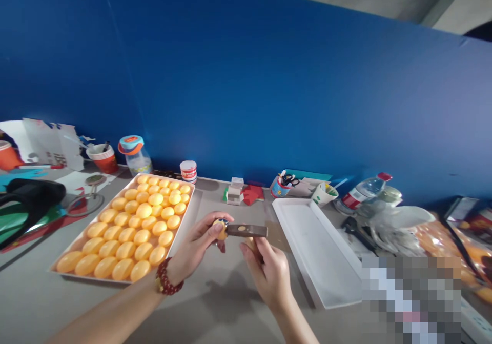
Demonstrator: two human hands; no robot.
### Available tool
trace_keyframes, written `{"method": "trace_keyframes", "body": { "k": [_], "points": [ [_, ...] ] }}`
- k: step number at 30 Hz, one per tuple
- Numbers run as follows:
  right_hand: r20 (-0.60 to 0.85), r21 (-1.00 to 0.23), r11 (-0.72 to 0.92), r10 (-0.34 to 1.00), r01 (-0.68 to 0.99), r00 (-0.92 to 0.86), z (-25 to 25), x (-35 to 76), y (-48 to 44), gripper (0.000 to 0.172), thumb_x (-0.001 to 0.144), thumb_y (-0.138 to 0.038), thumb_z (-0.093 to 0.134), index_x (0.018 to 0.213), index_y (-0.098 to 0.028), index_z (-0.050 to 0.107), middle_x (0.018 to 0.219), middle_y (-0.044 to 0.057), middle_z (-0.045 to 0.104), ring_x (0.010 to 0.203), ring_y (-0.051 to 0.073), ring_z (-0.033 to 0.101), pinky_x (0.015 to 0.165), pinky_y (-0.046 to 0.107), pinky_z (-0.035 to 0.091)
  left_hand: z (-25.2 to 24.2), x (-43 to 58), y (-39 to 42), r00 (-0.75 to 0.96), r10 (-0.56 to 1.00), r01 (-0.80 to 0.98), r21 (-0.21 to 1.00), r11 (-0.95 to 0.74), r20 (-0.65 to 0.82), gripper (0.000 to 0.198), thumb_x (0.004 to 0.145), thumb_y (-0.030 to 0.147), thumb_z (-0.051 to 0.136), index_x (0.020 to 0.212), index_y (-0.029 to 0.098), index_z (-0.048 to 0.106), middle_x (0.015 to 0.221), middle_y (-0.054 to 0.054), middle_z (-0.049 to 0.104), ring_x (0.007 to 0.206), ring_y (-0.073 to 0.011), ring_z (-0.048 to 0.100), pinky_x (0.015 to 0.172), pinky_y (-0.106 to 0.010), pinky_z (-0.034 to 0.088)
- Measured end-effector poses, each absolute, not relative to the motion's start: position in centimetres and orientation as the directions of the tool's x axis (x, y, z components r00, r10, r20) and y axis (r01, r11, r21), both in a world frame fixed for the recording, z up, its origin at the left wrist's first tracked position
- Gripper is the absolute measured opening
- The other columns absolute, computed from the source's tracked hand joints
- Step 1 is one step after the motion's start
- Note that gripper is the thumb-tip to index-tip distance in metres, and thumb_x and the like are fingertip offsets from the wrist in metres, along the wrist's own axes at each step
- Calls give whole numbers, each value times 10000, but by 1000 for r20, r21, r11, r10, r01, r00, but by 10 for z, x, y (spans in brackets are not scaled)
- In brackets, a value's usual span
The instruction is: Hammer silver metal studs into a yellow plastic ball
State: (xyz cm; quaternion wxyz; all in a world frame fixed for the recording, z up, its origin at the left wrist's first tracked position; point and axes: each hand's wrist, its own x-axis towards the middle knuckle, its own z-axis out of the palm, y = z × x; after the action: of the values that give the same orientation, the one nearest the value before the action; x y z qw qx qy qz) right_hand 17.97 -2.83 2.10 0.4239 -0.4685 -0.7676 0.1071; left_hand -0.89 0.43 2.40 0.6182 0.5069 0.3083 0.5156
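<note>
My left hand [198, 242], wearing a dark red bead bracelet, is closed round a small orange-yellow ball [220, 228] with a dark patch on top. My right hand [271, 273] is closed on the light handle of a hammer, mostly hidden by the fingers. Its brown hammer head [251, 230] lies level, one end right at the ball; whether they touch I cannot tell. To the left, a shallow box [180, 224] holds many orange balls [143, 210] in rows. On the right lies a long white tray [315, 246].
Along the blue partition [238, 77] stand a lidded bottle [139, 162], stacked paper cups [103, 158], a small tub [188, 172] and a pen holder [280, 187]. A water bottle [363, 194] and plastic bags [400, 231] are at right. A black-handled tool [31, 200] is at far left.
</note>
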Motion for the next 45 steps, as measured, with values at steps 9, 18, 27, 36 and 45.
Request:
{"method": "trace_keyframes", "body": {
  "k": [9,18,27,36,45],
  "points": [
    [548,-573,528,815,627,-186,17,179,-26,166,930,-216,474,1039,-166,589,589,-45,446,477,101,371,493,193,360,27,-7,4,262,963,-420,906,52,66,291,902,400,557,1055,174,659,776,-24,568,631,-124,510,653,-299,476],
    [563,-576,518,812,632,-152,14,179,-25,145,919,-210,479,1006,-168,587,568,-50,418,464,100,336,471,200,329,27,-6,6,332,943,-524,837,158,30,285,899,381,575,1047,162,680,783,-52,633,591,-105,486,621,-289,465],
    [510,-650,469,853,598,-115,10,180,-24,115,935,-244,484,986,-168,555,586,-52,415,474,101,376,488,199,332,26,-6,4,345,938,-509,841,184,4,266,895,360,592,1053,156,655,840,-68,652,606,-98,494,630,-278,462],
    [477,-673,438,873,596,-103,11,181,-21,111,936,-263,482,930,-175,550,582,-48,456,479,105,417,499,197,347,23,-8,4,350,937,-524,833,179,19,267,922,339,552,1090,158,653,846,-75,655,628,-119,532,647,-297,460],
    [518,-676,455,853,579,-65,7,182,-20,137,940,-265,483,1020,-175,549,559,-55,462,470,112,453,494,197,369,26,-9,6,427,903,-552,802,229,36,207,919,245,556,1106,169,603,962,-86,644,698,-134,579,711,-310,476]
  ]
}}
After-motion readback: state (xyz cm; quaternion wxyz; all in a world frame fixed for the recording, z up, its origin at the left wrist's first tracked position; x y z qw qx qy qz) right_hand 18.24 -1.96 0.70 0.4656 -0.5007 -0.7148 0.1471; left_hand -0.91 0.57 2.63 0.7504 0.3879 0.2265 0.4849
